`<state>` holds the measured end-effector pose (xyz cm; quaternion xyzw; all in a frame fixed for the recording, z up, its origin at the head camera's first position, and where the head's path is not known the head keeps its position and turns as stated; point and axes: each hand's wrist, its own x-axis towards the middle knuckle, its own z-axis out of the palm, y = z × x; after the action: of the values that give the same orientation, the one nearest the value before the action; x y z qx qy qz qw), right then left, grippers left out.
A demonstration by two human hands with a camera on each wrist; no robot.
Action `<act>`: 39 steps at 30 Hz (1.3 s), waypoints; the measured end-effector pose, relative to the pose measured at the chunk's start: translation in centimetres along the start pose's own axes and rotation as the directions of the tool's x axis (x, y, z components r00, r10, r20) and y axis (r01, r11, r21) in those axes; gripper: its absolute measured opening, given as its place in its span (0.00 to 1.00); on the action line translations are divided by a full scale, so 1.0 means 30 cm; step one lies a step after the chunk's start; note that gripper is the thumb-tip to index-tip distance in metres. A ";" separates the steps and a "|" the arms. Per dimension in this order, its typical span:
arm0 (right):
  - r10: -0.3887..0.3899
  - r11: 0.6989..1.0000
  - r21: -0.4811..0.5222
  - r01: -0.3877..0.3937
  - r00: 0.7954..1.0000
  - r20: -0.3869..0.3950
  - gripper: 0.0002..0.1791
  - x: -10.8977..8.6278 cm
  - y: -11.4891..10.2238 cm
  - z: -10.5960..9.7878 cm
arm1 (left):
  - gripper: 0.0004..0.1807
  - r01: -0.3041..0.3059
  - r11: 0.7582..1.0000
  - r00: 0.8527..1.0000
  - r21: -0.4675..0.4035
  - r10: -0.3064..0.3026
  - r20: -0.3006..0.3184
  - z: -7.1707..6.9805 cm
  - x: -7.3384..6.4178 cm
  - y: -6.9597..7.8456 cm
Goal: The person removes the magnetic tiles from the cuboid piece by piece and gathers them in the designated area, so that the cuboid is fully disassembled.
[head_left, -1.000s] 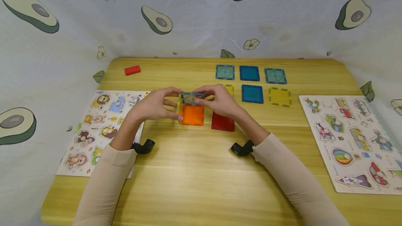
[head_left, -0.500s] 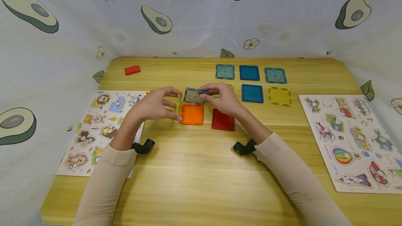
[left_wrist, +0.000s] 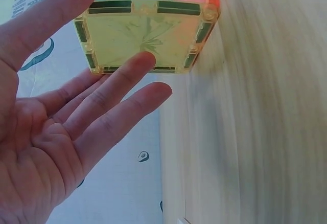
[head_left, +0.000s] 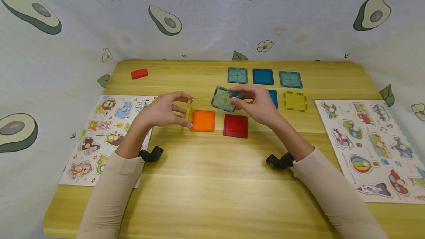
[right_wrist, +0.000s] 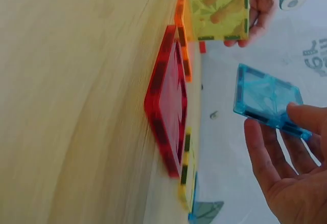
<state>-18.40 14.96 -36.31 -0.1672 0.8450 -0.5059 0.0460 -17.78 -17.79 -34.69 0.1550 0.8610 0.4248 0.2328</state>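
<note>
My left hand (head_left: 163,110) holds a clear yellow square magnetic tile (head_left: 189,113) upright at the left edge of a flat orange tile (head_left: 203,121), thumb and fingertips at opposite edges. In the left wrist view the other fingers spread behind the yellow tile (left_wrist: 127,35). Between thumb and fingers, my right hand (head_left: 258,105) pinches a light blue tile (head_left: 220,99). That tile is tilted and raised off the table in the right wrist view, apart from the orange tile. A red tile (head_left: 235,125) lies flat just right of the orange one.
Behind the right hand lie light blue tiles (head_left: 237,75), dark blue tiles (head_left: 263,76) and a yellow tile (head_left: 295,101). A red block (head_left: 139,73) sits at the back left. An animal puzzle board (head_left: 109,139) and a vehicle puzzle board (head_left: 372,150) flank the wooden table (head_left: 212,194).
My right hand has drawn the light blue tile away from the orange tile's back edge, rightward and tilted. My left hand stays in place with the yellow tile.
</note>
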 end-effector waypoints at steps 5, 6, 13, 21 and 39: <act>-0.031 0.999 -0.008 0.031 0.999 -0.028 0.18 -0.056 0.027 -0.063 | 0.49 -0.028 1.000 1.000 0.003 0.028 0.010 0.000 0.001 -0.001; -0.034 0.999 -0.008 0.034 0.999 -0.029 0.18 -0.066 0.033 -0.074 | 0.49 -0.033 0.999 0.999 0.006 0.033 0.012 0.000 0.002 -0.001; -0.016 0.999 -0.038 0.015 0.999 -0.033 0.19 -0.125 0.075 -0.148 | 0.50 -0.047 0.999 0.999 0.014 0.046 0.014 -0.002 0.001 -0.002; 0.051 0.993 -0.103 -0.055 0.998 -0.049 0.18 -0.183 0.105 -0.215 | 0.51 -0.021 1.000 1.000 0.010 0.020 0.021 -0.002 0.000 -0.002; 0.121 0.977 -0.181 -0.113 0.992 0.035 0.18 -0.249 0.166 -0.290 | 0.50 -0.019 1.000 1.000 0.009 0.019 0.021 0.000 -0.001 -0.001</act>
<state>-14.71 26.86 -37.12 -0.1319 0.8940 -0.4207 0.0798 -17.75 -17.81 -34.70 0.1686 0.8590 0.4215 0.2370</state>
